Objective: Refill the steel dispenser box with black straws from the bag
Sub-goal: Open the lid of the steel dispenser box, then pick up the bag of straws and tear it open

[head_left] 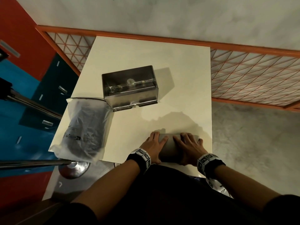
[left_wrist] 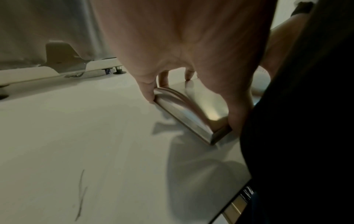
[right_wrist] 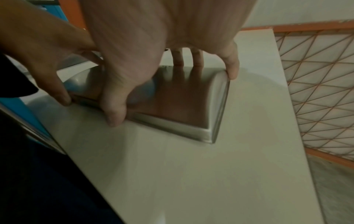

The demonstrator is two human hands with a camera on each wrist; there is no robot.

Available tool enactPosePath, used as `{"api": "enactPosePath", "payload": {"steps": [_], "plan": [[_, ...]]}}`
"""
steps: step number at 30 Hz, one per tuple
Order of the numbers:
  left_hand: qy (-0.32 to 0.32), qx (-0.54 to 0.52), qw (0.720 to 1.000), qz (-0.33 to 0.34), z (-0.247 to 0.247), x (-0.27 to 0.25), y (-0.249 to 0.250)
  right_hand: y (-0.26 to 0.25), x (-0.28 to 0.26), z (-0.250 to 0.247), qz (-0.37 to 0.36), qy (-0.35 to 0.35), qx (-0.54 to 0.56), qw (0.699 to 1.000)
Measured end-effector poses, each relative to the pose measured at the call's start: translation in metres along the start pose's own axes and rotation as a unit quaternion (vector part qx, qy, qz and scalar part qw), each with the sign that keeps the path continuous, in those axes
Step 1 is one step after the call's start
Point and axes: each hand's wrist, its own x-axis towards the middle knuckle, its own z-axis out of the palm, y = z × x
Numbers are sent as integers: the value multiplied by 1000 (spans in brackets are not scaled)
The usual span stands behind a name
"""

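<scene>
The steel dispenser box (head_left: 129, 88) stands lidless in the middle of the white table (head_left: 162, 62); its inside looks bare apart from a rod. Its wall and feet show in the left wrist view (left_wrist: 57, 30). A frosted bag of black straws (head_left: 86, 127) lies at the table's left edge. The curved steel lid (head_left: 170, 146) lies flat on the table near its front edge. My left hand (head_left: 154, 146) grips the lid's left end (left_wrist: 203, 106), and my right hand (head_left: 188, 146) grips its right end (right_wrist: 182, 106). Fingers curl over the far edge, thumbs on the near edge.
An orange-framed mesh railing (head_left: 251, 75) runs behind and to the right of the table. A metal stand with a round base (head_left: 74, 168) sits by the front left corner. Blue and red cabinets (head_left: 32, 95) fill the left side. The lid lies close to the table's right edge.
</scene>
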Motion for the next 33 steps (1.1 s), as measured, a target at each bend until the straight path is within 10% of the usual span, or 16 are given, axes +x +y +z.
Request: {"api": "enactPosePath", "payload": {"steps": [23, 33], "plan": [[-7, -4, 1000, 26, -3, 0, -13, -4, 7, -9, 13, -28, -44, 999], [104, -250, 951, -151, -32, -51, -106, -75, 78, -74, -36, -36, 133, 990]]}}
